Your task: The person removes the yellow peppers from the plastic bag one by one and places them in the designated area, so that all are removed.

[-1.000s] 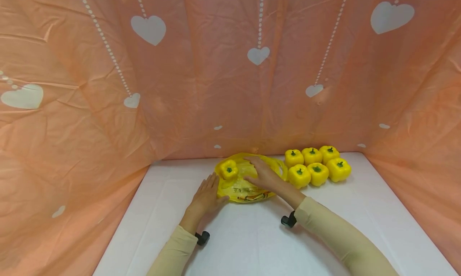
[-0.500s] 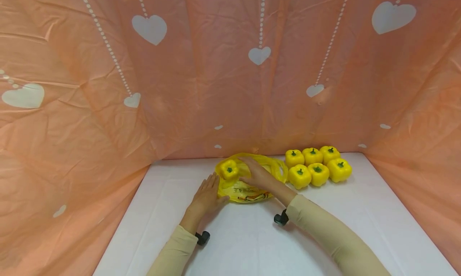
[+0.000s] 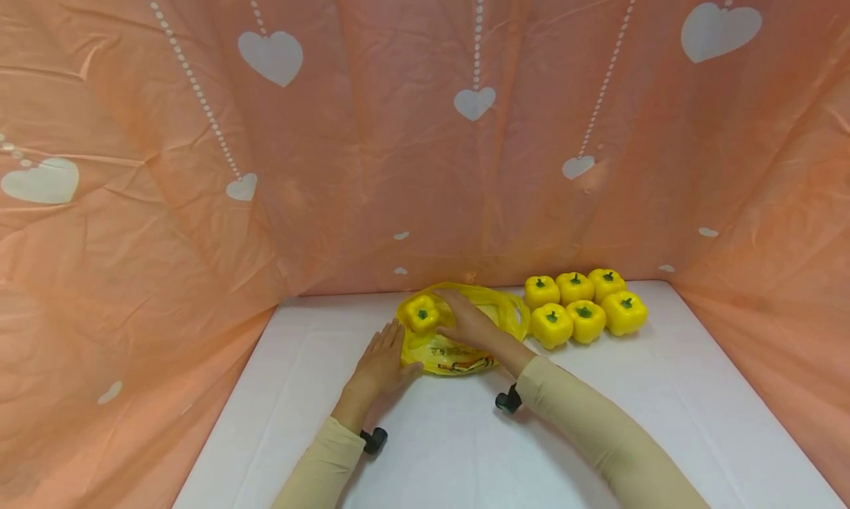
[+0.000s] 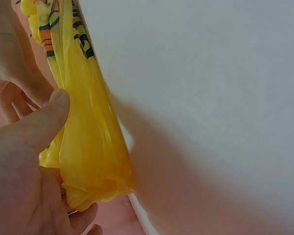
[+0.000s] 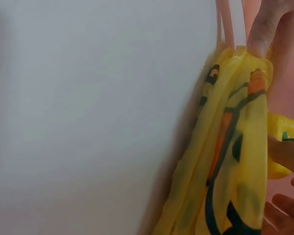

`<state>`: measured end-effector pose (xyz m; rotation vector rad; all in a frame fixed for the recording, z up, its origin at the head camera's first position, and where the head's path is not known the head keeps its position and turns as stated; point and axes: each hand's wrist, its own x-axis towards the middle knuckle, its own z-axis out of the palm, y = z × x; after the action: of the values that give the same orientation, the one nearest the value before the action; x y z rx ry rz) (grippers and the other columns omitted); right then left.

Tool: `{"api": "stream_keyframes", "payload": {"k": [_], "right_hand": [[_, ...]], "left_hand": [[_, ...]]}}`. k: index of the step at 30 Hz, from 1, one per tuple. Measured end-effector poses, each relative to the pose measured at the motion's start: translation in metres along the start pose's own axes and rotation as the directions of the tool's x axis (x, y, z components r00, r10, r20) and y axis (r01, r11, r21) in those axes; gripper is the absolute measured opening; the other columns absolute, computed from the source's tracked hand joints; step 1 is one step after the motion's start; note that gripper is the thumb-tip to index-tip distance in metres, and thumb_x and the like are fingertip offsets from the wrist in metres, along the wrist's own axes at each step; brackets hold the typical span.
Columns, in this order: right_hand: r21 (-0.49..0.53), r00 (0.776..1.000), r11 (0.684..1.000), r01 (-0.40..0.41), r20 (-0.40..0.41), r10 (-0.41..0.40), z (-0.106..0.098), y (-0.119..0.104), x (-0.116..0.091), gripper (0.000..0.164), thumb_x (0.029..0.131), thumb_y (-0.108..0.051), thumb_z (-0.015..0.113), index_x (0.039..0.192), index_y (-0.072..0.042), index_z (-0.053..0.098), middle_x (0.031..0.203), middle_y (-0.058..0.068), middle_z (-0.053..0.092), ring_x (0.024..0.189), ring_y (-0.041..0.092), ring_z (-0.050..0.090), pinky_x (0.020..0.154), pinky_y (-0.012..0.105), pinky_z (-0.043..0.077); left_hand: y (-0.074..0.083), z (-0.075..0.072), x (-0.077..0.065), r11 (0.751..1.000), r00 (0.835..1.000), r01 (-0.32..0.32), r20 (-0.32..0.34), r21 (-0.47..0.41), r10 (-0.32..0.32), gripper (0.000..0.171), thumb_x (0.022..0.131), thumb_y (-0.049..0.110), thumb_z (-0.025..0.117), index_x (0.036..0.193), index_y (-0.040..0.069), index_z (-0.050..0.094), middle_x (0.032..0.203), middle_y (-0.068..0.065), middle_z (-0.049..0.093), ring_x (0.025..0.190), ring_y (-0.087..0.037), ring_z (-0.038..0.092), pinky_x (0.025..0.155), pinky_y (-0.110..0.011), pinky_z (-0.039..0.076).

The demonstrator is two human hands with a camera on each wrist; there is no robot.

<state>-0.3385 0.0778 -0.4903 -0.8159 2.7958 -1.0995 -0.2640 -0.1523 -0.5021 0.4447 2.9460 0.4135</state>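
A yellow plastic bag (image 3: 465, 358) with dark and orange print lies spread on the white table, its handles towards the right. At its left end sits a yellow bell pepper (image 3: 421, 313), green stem up. My left hand (image 3: 378, 361) rests against the bag's left edge, fingers straight; its thumb (image 4: 51, 115) lies along the yellow plastic in the left wrist view. Over the bag, my right hand (image 3: 471, 323) is spread at the pepper's right side, thumb and fingers apart. In the right wrist view the thumb (image 5: 286, 152) overlaps the pepper; contact cannot be told.
Several more yellow bell peppers (image 3: 586, 321) stand in two rows right of the bag. The white table (image 3: 465, 435) extends in front of and beside the bag. A peach curtain with white hearts (image 3: 372, 199) hangs behind and at both sides.
My right hand has moved left over the bag, closer to the pepper in it. The left hand and the peppers on the table have stayed put.
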Motion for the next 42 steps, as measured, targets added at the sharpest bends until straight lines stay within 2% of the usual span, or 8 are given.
{"api": "stream_keyframes", "payload": {"k": [10, 16, 26, 33, 42], "right_hand": [[-0.034, 1.0, 0.999, -0.004, 0.004, 0.005, 0.007, -0.002, 0.009, 0.081, 0.099, -0.019, 0.081, 0.167, -0.018, 0.038, 0.169, 0.009, 0.041, 0.154, 0.035, 0.041, 0.126, 0.057, 0.038], [-0.048, 1.0, 0.999, -0.017, 0.011, 0.017, 0.009, -0.004, 0.012, 0.081, 0.099, -0.017, 0.08, 0.168, -0.015, 0.036, 0.17, 0.011, 0.04, 0.154, 0.036, 0.041, 0.125, 0.057, 0.039], [-0.073, 1.0, 0.997, -0.001, -0.008, 0.0, 0.012, -0.001, 0.013, 0.077, 0.099, -0.016, 0.081, 0.164, -0.014, 0.04, 0.163, 0.012, 0.047, 0.147, 0.034, 0.048, 0.123, 0.054, 0.043], [-0.071, 0.998, 0.996, -0.055, -0.016, 0.054, 0.013, 0.0, 0.011, 0.075, 0.099, -0.02, 0.081, 0.161, -0.014, 0.041, 0.162, 0.013, 0.046, 0.146, 0.035, 0.05, 0.122, 0.056, 0.045], [-0.021, 0.995, 0.997, -0.08, -0.065, 0.078, 0.007, -0.002, 0.003, 0.077, 0.097, -0.025, 0.083, 0.16, -0.009, 0.041, 0.162, 0.015, 0.049, 0.148, 0.038, 0.049, 0.123, 0.058, 0.043]], "left_hand": [[0.0, 0.0, 0.0, 1.0, 1.0, -0.004, -0.008, 0.006, 0.004, 0.094, 0.107, 0.051, 0.063, 0.167, -0.008, 0.021, 0.177, -0.025, 0.014, 0.165, -0.038, 0.014, 0.136, -0.05, 0.012], [0.0, 0.001, 0.0, 1.0, 1.0, -0.005, -0.009, 0.006, 0.005, 0.094, 0.107, 0.052, 0.062, 0.167, -0.008, 0.022, 0.177, -0.024, 0.014, 0.165, -0.038, 0.015, 0.136, -0.05, 0.012], [-0.001, 0.002, 0.001, 1.0, 1.0, -0.011, -0.008, 0.022, 0.011, 0.093, 0.107, 0.051, 0.062, 0.167, -0.008, 0.022, 0.177, -0.025, 0.014, 0.165, -0.038, 0.016, 0.136, -0.05, 0.013], [-0.001, 0.002, 0.002, 1.0, 1.0, -0.005, -0.003, 0.013, 0.005, 0.093, 0.107, 0.05, 0.062, 0.167, -0.008, 0.022, 0.178, -0.024, 0.014, 0.165, -0.038, 0.015, 0.136, -0.05, 0.012], [-0.001, 0.001, 0.001, 0.999, 1.0, -0.016, -0.001, 0.03, 0.016, 0.092, 0.108, 0.05, 0.061, 0.167, -0.009, 0.022, 0.177, -0.025, 0.013, 0.165, -0.039, 0.015, 0.136, -0.05, 0.013]]}}
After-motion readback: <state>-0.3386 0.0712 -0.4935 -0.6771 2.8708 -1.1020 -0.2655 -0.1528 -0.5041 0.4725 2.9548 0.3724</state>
